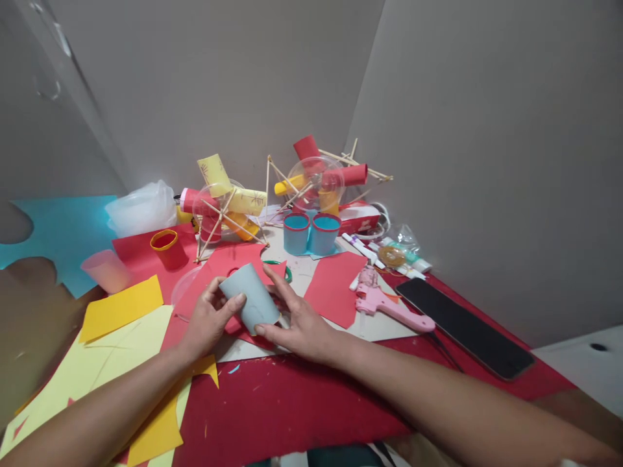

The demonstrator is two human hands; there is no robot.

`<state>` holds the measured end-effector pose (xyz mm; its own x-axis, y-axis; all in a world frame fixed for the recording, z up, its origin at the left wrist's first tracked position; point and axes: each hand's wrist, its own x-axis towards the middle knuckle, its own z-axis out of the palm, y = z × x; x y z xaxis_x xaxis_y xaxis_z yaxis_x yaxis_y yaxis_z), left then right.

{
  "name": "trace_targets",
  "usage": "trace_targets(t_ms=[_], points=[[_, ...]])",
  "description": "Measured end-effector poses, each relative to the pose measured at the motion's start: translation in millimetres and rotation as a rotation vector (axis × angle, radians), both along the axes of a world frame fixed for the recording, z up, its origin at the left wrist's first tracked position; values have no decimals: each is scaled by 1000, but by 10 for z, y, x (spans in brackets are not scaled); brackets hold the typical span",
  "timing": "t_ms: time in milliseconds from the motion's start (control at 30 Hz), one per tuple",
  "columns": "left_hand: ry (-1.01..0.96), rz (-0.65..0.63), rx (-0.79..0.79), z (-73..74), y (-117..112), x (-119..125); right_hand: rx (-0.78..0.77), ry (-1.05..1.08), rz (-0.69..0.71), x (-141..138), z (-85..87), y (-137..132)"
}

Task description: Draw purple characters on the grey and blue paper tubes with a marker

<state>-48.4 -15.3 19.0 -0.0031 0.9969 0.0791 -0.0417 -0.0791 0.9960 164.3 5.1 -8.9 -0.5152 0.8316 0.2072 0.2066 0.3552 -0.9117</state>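
Observation:
A grey-blue paper tube (252, 295) is held tilted between my two hands above the red sheets in the middle of the table. My left hand (211, 314) grips its upper left end, thumb pressed on the outside. My right hand (296, 321) holds the lower right end, with the thumb underneath and the index finger stretched along the far side. Beneath the tube lie red paper pieces (335, 288) and a white board (384, 329). Behind it stand two joined blue cups (310, 237) with red rims. The inside of the tube is hidden.
Stick-and-tube wheel models (221, 207) stand at the back. A red cup (169, 253) and a pink translucent cup (107, 271) are to the left, above yellow paper (121, 308). A pink glue gun (389, 308) and a black phone (464, 327) lie to the right.

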Motion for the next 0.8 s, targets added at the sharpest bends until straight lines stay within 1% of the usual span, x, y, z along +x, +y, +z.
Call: trace_targets(t_ms=[167, 433, 800], points=[[68, 29, 18, -9, 2, -15, 31, 9, -17, 0, 2, -8], [130, 33, 14, 9, 8, -15, 38, -1, -7, 18, 58, -41], [18, -8, 33, -30, -11, 13, 45, 7, -4, 42, -29, -53]])
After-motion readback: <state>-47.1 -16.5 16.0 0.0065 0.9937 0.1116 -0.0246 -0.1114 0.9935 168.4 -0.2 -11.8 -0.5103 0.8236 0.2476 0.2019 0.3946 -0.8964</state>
